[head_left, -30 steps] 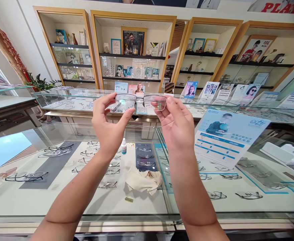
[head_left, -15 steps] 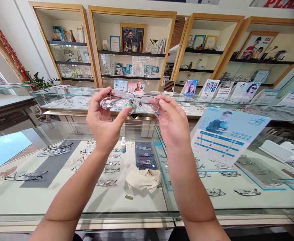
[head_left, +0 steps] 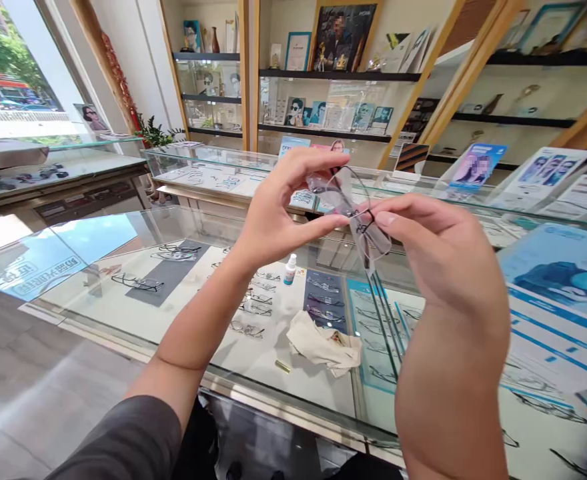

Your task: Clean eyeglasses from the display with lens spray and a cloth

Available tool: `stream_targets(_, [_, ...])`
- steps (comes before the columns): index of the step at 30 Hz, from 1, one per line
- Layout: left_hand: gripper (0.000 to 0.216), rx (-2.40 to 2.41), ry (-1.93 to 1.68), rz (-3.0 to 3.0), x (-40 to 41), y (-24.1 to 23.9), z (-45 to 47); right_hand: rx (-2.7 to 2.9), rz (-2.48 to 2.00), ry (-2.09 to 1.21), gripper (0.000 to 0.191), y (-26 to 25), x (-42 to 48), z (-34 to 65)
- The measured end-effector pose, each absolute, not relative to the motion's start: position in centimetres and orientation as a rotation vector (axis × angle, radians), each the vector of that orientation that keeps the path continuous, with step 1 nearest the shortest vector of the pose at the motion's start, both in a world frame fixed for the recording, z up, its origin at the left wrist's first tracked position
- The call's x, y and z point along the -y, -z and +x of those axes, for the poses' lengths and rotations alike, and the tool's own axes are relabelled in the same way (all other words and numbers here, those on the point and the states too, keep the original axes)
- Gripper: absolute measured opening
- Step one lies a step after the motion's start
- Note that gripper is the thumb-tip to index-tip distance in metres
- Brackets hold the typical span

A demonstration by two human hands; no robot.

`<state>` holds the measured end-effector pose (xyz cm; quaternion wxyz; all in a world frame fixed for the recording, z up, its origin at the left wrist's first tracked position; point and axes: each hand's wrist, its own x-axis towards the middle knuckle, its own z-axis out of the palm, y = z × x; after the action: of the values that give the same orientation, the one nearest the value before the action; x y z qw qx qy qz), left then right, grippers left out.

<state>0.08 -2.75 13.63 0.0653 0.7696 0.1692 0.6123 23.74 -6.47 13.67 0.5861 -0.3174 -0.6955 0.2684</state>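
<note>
A pair of thin-framed eyeglasses (head_left: 356, 190) hangs in the air above the counter, turned steeply, with clear plastic wrap around part of it. My left hand (head_left: 293, 200) pinches the glasses from the left, thumb and index finger at the frame. From the right, my right hand (head_left: 433, 240) grips the frame near the bridge between thumb and fingers. Below on the glass counter, a beige cloth (head_left: 323, 343) lies crumpled. Behind it stands a small white bottle (head_left: 290, 270) with a blue label. A short gold-coloured piece (head_left: 283, 367) lies in front of the cloth.
The glass display counter (head_left: 273, 400) holds rows of spectacle frames (head_left: 256, 300). A large blue leaflet (head_left: 563, 300) stands at the right. Across the aisle runs a second glass counter (head_left: 213, 157), with shelves (head_left: 338, 77) behind it.
The view has swung left. The eyeglasses have turned from facing me, held level, to a steep angle. My right hand has shifted its grip from the side of the frame towards the bridge.
</note>
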Motion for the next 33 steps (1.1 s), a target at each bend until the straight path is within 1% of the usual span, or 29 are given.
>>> stream_targets(3, [0.058, -0.483, -1.885, 2.424, 2.9, -13.4, 0.1, 1.645, -0.747, -0.689, 0.004, -13.6, 6.5, 23.9])
stream_targets(7, [0.058, -0.695, -2.068, 2.422, 3.2, -12.8, 0.1, 1.658, -0.711, -0.794, 0.002, -14.0, 6.6, 24.0])
stream_targets(11, [0.063, -0.810, -2.035, 2.378, 4.5, -12.7, -0.5, 1.637, -0.646, -0.961, 0.003, -14.2, 6.5, 23.6])
stream_targets(14, [0.066, -0.881, -2.010, 2.347, 6.3, -12.0, -1.5, 1.605, -0.633, -1.010, 0.006, -13.8, 6.6, 22.4])
stream_targets(16, [0.062, -0.934, -2.064, 2.234, 7.8, -10.9, -2.4, 1.606, -0.641, -0.980, 0.010, -13.3, 6.7, 21.2])
stream_targets(20, [0.044, -0.906, -2.201, 2.003, 11.0, -6.9, -3.9, 1.700, -0.673, -0.899, 0.016, -12.1, 6.6, 18.3])
stream_targets(23, [0.040, -0.976, -2.254, 1.857, 13.4, -3.7, -4.6, 1.755, -0.679, -0.854, 0.016, -11.3, 6.7, 16.4])
stream_targets(28, [0.024, -0.994, -2.112, 1.750, 16.0, -0.9, -4.8, 1.883, -0.666, -0.601, 0.009, -9.6, 8.0, 13.4])
stream_targets(31, [0.017, -1.076, -2.058, 1.604, 16.6, -0.6, -4.5, 1.979, -0.638, -0.406, 0.012, -8.2, 9.1, 11.6])
stream_targets(33, [0.017, -1.158, -2.001, 1.485, 16.7, -0.6, -4.2, 2.026, -0.619, -0.255, 0.014, -7.1, 9.6, 10.6])
